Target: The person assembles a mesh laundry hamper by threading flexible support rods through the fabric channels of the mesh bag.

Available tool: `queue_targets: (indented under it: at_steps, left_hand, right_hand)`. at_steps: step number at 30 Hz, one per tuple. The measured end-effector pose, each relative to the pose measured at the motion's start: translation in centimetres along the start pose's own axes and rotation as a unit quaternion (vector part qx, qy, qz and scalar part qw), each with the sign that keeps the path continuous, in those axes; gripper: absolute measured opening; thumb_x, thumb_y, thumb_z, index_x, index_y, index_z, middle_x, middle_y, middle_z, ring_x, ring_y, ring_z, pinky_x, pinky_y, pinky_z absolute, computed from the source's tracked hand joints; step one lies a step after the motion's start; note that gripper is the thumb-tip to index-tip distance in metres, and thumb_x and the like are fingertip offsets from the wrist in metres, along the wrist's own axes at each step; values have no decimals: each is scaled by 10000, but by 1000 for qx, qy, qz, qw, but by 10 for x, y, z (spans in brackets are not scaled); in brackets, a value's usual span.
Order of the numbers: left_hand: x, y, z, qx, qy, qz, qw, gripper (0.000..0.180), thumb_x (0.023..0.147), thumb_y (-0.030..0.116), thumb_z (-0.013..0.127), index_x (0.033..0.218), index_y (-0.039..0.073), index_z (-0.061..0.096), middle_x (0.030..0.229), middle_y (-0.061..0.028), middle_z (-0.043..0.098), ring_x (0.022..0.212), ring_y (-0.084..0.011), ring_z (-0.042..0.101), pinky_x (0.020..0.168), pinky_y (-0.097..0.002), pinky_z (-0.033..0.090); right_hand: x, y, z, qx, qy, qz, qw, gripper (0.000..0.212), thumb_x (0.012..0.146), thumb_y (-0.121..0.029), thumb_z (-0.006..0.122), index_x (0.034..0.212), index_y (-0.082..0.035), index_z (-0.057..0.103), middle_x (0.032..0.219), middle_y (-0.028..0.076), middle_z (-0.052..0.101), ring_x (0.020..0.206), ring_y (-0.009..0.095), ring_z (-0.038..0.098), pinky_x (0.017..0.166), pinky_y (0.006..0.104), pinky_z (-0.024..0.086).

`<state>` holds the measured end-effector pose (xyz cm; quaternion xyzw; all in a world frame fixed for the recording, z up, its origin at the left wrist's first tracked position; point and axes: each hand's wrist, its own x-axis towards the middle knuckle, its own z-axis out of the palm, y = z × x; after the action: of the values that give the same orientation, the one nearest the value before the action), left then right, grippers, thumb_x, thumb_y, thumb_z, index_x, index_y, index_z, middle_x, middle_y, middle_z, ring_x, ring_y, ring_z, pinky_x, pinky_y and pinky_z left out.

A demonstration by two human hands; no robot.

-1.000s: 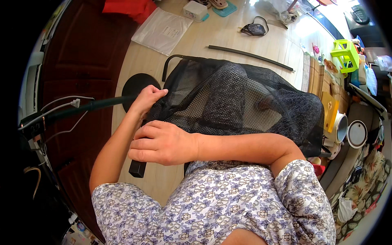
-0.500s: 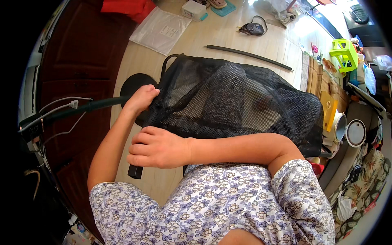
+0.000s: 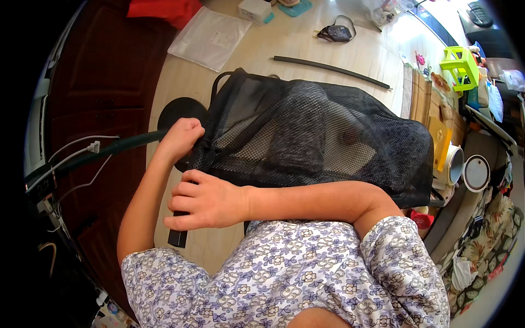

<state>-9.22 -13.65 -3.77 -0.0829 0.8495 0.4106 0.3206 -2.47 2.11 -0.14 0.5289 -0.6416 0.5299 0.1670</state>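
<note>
A large piece of black mesh fabric lies in front of me over a dark frame, whose curved tube shows at the upper left corner. My left hand is closed in a pinch on the left edge of the mesh. Closer to my body, my right hand reaches across to the left, its fingers wrapped over a black square tube. The end of that tube sticks out below the fingers. Folded mesh hides most of the frame, and my right forearm covers part of the near edge.
Beyond the mesh a loose dark rod lies on the floor. A round black base with a dark pole stands left, near red-brown cabinets. A plastic bag lies farther off; a green stool is at right.
My left hand has shifted slightly left and down with the mesh edge. The right hand has moved a little left and down, the tube end with it. Both keep their hold.
</note>
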Motion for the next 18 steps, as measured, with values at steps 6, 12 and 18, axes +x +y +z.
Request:
queue_targets:
  at_steps: [6, 12, 18]
  left_hand:
    - [1, -2, -1, -38, -26, -26, 999, 239, 792, 166, 499, 600, 46, 424, 504, -1, 388, 400, -107, 401, 362, -265, 357]
    - [21, -3, -5, 14, -52, -120, 991, 367, 859, 395, 505, 808, 32, 491, 639, -26, 483, 529, -123, 507, 449, -264, 442]
    - [80, -6, 4, 21, -53, -245, 968, 596, 826, 572, 441, 1184, 95, 416, 1128, -84, 478, 704, -182, 525, 601, -334, 468]
  right_hand:
    - [-4, 3, 8, 71, 4, 16, 997, 275, 716, -146, 545, 989, -128, 512, 837, 32, 480, 841, 219, 486, 772, 368, 400]
    - [-3, -8, 14, 132, -12, 10, 991, 244, 718, -142, 530, 955, -88, 514, 822, 50, 466, 855, 232, 477, 781, 357, 397]
    - [-11, 4, 16, 136, -39, 7, 990, 228, 712, -164, 522, 924, -80, 524, 800, 53, 462, 804, 222, 459, 770, 343, 383]
